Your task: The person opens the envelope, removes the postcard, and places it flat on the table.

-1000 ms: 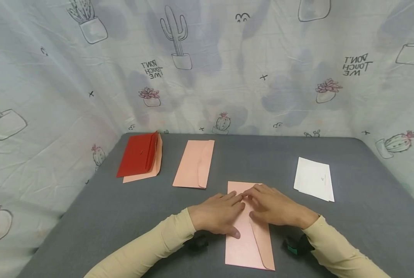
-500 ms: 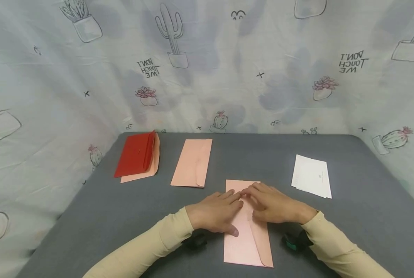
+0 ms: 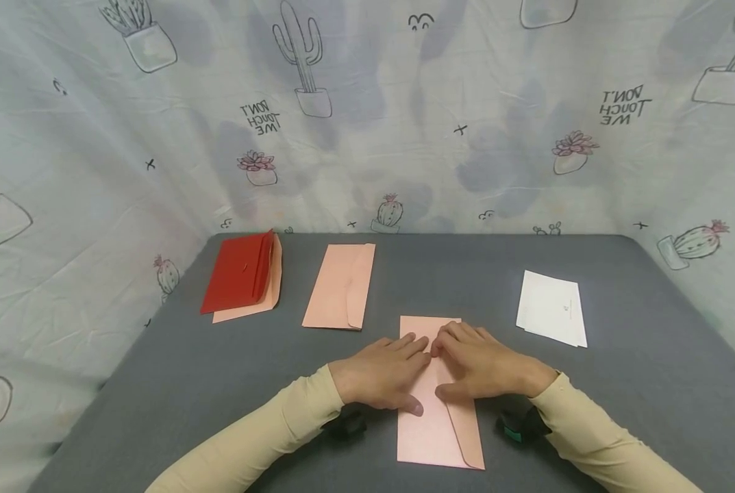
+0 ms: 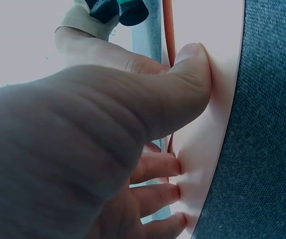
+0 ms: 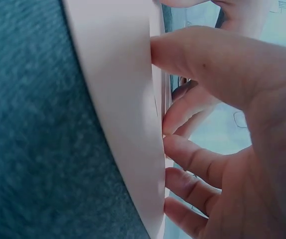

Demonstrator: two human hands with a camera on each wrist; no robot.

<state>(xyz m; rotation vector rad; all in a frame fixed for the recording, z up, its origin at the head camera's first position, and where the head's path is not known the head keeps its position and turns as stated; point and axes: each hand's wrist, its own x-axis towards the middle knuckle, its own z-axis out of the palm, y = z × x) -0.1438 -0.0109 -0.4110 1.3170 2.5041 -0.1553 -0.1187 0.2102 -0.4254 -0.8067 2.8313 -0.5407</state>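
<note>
A pink envelope (image 3: 419,438) lies lengthwise on the grey table, its long side flap (image 3: 464,424) on the right. Across its left part rests my left hand (image 3: 382,375), fingers spread, fingertips and thumb pressing the paper. The left wrist view shows that thumb (image 4: 193,82) flat on the envelope. My right hand (image 3: 487,365) touches the flap side from the right with its fingertips. Its thumb (image 5: 178,50) sits on the flap in the right wrist view, apart from the other fingertips. Both hands meet near the envelope's upper middle and hide part of the flap edge.
Another pink envelope (image 3: 338,287) lies farther back. At the back left, a red envelope (image 3: 234,274) rests over a pink one (image 3: 271,298). White cards (image 3: 549,308) lie at the right. A printed curtain (image 3: 367,123) hangs behind the grey table (image 3: 447,274).
My right fingertips and thumb have shifted slightly along the flap edge, while the left hand stays on the envelope. The whole head view has drifted a little.
</note>
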